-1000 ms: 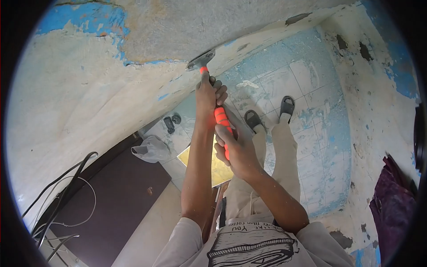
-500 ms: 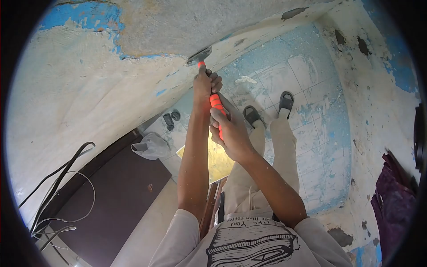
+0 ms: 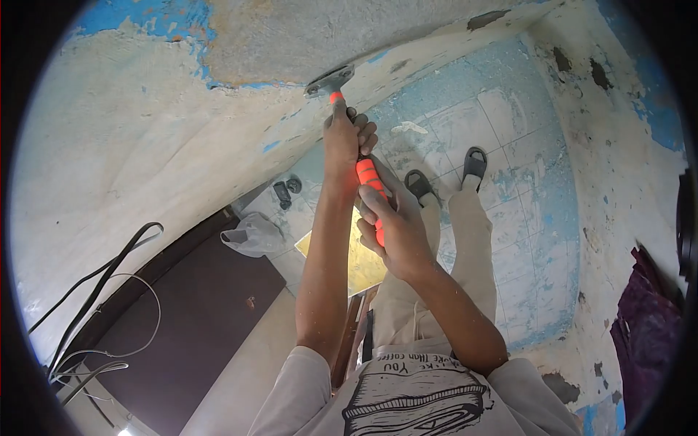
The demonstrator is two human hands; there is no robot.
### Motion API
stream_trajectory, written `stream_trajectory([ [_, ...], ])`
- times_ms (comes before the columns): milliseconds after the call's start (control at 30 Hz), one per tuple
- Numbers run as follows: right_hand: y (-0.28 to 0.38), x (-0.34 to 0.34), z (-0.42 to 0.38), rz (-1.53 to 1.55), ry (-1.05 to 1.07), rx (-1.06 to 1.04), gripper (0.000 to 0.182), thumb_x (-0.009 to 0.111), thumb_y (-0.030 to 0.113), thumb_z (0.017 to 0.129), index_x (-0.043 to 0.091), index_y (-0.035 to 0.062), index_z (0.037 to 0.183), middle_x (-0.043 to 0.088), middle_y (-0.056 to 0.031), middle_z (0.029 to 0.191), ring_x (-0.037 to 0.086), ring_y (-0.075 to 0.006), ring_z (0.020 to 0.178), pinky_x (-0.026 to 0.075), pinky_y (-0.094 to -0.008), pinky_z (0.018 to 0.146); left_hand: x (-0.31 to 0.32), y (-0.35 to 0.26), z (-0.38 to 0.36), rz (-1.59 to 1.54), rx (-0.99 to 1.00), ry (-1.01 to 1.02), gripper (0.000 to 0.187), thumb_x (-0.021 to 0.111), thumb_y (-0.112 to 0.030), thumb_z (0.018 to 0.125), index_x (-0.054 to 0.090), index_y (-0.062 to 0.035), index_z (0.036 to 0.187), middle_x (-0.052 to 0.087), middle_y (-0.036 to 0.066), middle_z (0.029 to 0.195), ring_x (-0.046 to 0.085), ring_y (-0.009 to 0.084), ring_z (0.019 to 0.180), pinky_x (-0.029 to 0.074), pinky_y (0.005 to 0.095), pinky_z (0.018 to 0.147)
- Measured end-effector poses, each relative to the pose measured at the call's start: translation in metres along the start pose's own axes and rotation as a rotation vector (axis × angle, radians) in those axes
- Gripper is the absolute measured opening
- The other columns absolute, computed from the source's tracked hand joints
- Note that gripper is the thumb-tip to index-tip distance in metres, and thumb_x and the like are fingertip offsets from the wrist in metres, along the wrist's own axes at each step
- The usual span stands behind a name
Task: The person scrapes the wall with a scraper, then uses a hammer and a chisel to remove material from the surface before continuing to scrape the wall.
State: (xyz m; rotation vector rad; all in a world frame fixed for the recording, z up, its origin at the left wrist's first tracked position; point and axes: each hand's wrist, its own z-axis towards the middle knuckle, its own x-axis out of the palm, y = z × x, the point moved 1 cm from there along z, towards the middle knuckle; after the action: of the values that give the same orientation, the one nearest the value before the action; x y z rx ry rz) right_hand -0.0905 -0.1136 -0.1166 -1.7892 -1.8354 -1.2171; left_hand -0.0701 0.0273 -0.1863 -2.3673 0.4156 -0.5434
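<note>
A long-handled scraper [image 3: 369, 174] with an orange and grey grip is held in both hands. Its wide metal blade [image 3: 331, 81] lies against the wall [image 3: 153, 131], at the lower edge of a bare grey patch [image 3: 269, 43]. Close behind the blade, my left hand [image 3: 345, 138] is closed around the upper handle. Further down, my right hand [image 3: 396, 225] wraps the orange grip near its end. Flaking blue paint [image 3: 153, 18] borders the grey patch on the left.
Left of my legs are a dark brown panel [image 3: 189, 320], a plastic bag [image 3: 253, 235], a yellow board [image 3: 363, 265] and small black objects [image 3: 283, 194]. Loose cables [image 3: 109, 272] hang at the far left. Paint dust covers the tiled floor [image 3: 509, 218]. Purple cloth [image 3: 643, 341] hangs right.
The scraper blade has shifted slightly up the wall and shows broader. Both hands have moved a little to the right, still gripping the handle. The whole view has shifted slightly.
</note>
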Motion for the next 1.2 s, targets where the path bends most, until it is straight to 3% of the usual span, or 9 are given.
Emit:
stream_trajectory([
  [367,-0.001,-0.014,0.021,0.038,-0.043,0.032,0.049,0.054,0.018,0.094,0.039,0.0069,0.139,0.04,0.0027,0.069,0.03,-0.004,0.045,0.024,-0.0191,0.038,-0.013,0.023,0.027,-0.017,-0.062,0.027,0.033,0.041,-0.035,0.1,0.038,-0.0086,0.081,0.033,-0.002,0.06,0.03,0.0074,0.046,0.027,0.0236,0.039],
  [533,0.005,0.008,0.028,0.081,-0.088,0.061,0.048,0.053,0.016,0.094,0.039,0.0087,0.139,0.04,0.0027,0.068,0.03,-0.0046,0.045,0.025,-0.0195,0.038,-0.024,0.006,0.039,-0.064,-0.081,0.111,0.025,0.041,-0.027,0.097,0.037,-0.0079,0.08,0.032,-0.002,0.058,0.029,0.0071,0.045,0.025,0.0239,0.037],
  [667,0.0,0.002,0.043,0.145,-0.068,0.086,0.044,0.052,0.014,0.093,0.041,0.0089,0.136,0.039,0.0028,0.068,0.03,-0.0051,0.045,0.026,-0.0199,0.04,-0.031,0.017,0.057,0.01,-0.094,0.025,0.025,0.041,-0.026,0.096,0.036,-0.0076,0.079,0.031,-0.001,0.057,0.029,0.0086,0.042,0.024,0.0242,0.035],
  [767,0.0,0.002,0.033,0.175,-0.05,0.047,0.039,0.05,0.013,0.093,0.044,0.0075,0.131,0.039,0.0028,0.068,0.031,-0.0047,0.045,0.026,-0.0201,0.039,-0.021,0.01,0.037,0.055,-0.07,-0.019,0.029,0.04,-0.03,0.097,0.036,-0.0067,0.079,0.031,0.0,0.057,0.029,0.01,0.042,0.024,0.026,0.036],
  [833,-0.009,0.001,0.033,0.148,-0.055,0.006,0.016,0.049,0.012,0.093,0.046,0.0069,0.108,0.039,0.0007,0.067,0.034,-0.0069,0.043,0.026,-0.0227,0.038,-0.026,0.013,0.046,0.086,-0.064,-0.015,0.03,0.04,-0.03,0.097,0.036,-0.0066,0.079,0.031,0.0,0.057,0.029,0.0101,0.042,0.025,0.0265,0.036],
  [867,-0.012,-0.003,0.038,0.15,-0.057,0.013,0.016,0.049,0.012,0.093,0.046,0.0069,0.108,0.039,0.0007,0.067,0.034,-0.0069,0.043,0.026,-0.0227,0.038,-0.033,0.019,0.061,0.078,-0.098,-0.021,0.03,0.04,-0.03,0.097,0.036,-0.0067,0.079,0.031,0.0,0.057,0.029,0.0102,0.042,0.025,0.0265,0.036],
  [967,-0.007,-0.01,0.056,0.138,-0.006,0.075,0.05,0.049,0.012,0.093,0.035,0.0068,0.141,0.04,0.001,0.067,0.036,-0.0068,0.043,0.029,-0.0219,0.037,-0.033,0.018,0.065,0.051,-0.121,-0.035,0.03,0.04,-0.03,0.097,0.037,-0.0068,0.079,0.031,-0.001,0.057,0.03,0.0104,0.041,0.025,0.0266,0.035],
  [1067,-0.001,0.0,0.035,0.097,-0.059,0.048,0.035,0.049,0.012,0.093,0.044,0.0055,0.127,0.039,0.0009,0.067,0.037,-0.007,0.043,0.029,-0.0224,0.036,-0.025,0.01,0.044,0.053,-0.116,-0.042,0.03,0.04,-0.031,0.097,0.037,-0.007,0.079,0.032,-0.001,0.057,0.03,0.0105,0.041,0.025,0.027,0.035],
  [1200,-0.013,-0.008,0.035,0.103,-0.104,0.088,0.037,0.05,0.014,0.093,0.043,0.0045,0.129,0.039,0.0009,0.067,0.037,-0.0069,0.043,0.028,-0.0223,0.036,-0.029,0.017,0.046,0.147,-0.093,-0.06,0.029,0.04,-0.031,0.097,0.039,-0.0079,0.079,0.031,-0.002,0.056,0.031,0.0106,0.041,0.025,0.0274,0.035],
])
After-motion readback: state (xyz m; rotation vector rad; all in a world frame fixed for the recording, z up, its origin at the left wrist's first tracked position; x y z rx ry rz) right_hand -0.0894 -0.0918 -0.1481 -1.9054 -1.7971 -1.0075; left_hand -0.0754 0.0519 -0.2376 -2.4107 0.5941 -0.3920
